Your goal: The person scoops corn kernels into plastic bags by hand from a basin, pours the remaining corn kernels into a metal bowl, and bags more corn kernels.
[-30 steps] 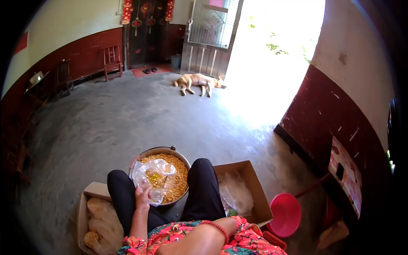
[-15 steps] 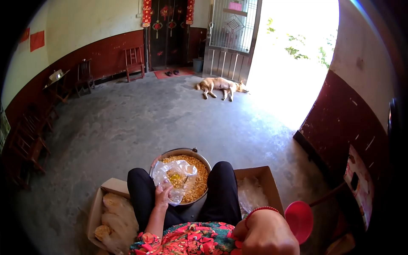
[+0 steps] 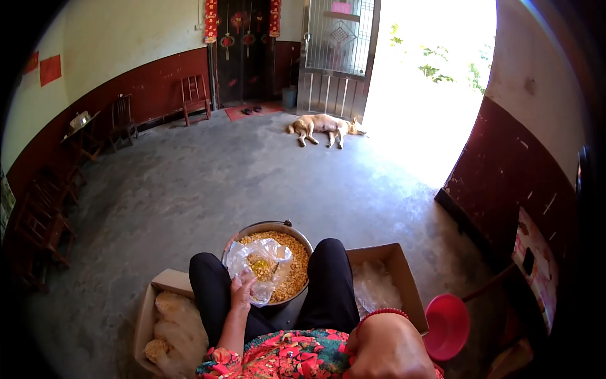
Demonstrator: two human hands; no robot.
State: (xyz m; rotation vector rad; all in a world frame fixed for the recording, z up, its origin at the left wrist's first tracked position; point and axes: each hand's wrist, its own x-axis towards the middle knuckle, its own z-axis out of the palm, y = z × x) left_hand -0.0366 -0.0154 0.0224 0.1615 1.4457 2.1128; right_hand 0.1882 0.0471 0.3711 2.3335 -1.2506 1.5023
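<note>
Between my knees stands a round metal pot (image 3: 302, 242) full of yellow, grain-like pieces (image 3: 291, 278). A clear plastic bag (image 3: 237, 255) lies open on top, with some of the same pieces and a brighter yellow spot inside it. My left hand (image 3: 241, 289) pinches the near edge of this bag. My right hand (image 3: 394, 350) is raised close to the camera, bent at the wrist below a red bracelet (image 3: 382, 312); its fingers are hidden. A cardboard box (image 3: 404, 278) holding clear plastic bags (image 3: 376, 287) is just beyond it.
On my left, another cardboard box (image 3: 144, 319) contains filled bags (image 3: 180, 331). A pink plastic basin (image 3: 447, 327) is at the right, near a table (image 3: 535, 259) with a phone. A dog (image 3: 325, 124) lies by the open door (image 3: 334, 82). Chairs (image 3: 194, 98) line the wall.
The view has shifted slightly. My right hand has dropped a little and moved left in the picture. My left hand stays on the bag's edge, and the dog lies still.
</note>
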